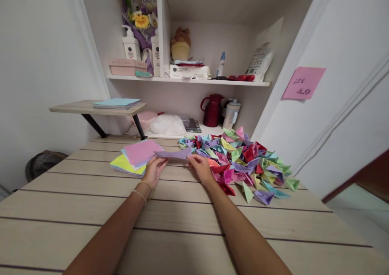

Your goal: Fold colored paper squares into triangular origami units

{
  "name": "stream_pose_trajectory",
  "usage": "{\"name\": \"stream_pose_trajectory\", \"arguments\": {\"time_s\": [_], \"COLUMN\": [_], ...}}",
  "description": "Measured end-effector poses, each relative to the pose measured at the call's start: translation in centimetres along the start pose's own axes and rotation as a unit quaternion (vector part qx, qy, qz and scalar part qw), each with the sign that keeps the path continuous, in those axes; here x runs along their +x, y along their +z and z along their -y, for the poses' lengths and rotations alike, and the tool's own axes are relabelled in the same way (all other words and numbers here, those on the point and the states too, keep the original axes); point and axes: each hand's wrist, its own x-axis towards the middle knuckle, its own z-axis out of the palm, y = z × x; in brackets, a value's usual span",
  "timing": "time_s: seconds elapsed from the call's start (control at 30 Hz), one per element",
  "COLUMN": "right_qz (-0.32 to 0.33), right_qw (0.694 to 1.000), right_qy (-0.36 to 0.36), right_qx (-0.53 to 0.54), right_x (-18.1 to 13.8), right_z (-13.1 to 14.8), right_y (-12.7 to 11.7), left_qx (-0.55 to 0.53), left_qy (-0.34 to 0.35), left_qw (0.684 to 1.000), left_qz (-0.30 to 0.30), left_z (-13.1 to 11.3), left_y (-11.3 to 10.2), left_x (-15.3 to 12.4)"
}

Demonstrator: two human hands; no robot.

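A purple sheet of paper is held up just above the table, seen almost edge-on and slightly bowed. My left hand pinches its left end, with bands around the wrist. At the other end my right hand grips it between thumb and fingers. Beside my left hand lies a stack of coloured paper squares, pink on top, over a yellow-topped stack. Right of my right hand spreads a large heap of folded paper boats in many colours.
A small raised stand at the back left bears blue-topped paper. Behind the table are a dark red jug, a patterned tumbler and a white fluffy bundle. A shelf crosses above, holding bottles and boxes.
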Motion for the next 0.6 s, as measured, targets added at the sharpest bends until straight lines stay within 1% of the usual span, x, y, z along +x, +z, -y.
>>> {"name": "stream_pose_trajectory", "arguments": {"time_s": [0.13,0.27,0.37,0.43,0.53,0.6], "right_qz": [-0.057,-0.108,-0.101,-0.087,-0.079,-0.077], "right_qw": [0.998,0.992,0.993,0.994,0.995,0.996], "right_qy": [0.002,0.0,0.006,0.008,0.011,0.01], "right_qx": [0.012,0.058,0.063,0.059,0.053,0.046], "right_x": [0.4,0.5,0.6,0.6,0.5,0.3], "right_z": [-0.5,-0.9,-1.0,-1.1,-1.0,-0.9], "right_y": [0.1,0.1,0.2,0.3,0.5,0.6], "left_qx": [0.018,0.02,0.066,0.087,0.097,0.106], "left_qy": [0.011,-0.021,-0.046,-0.053,-0.035,-0.008], "left_qw": [1.0,0.999,0.994,0.992,0.993,0.994], "left_qz": [0.012,0.044,0.072,0.075,0.052,0.022], "left_z": [0.0,0.0,0.0,0.0,0.2,0.3], "left_y": [0.1,0.6,0.9,1.0,1.0,1.0], "left_x": [0.0,-0.3,-0.6,-0.7,-0.7,-0.6]}}
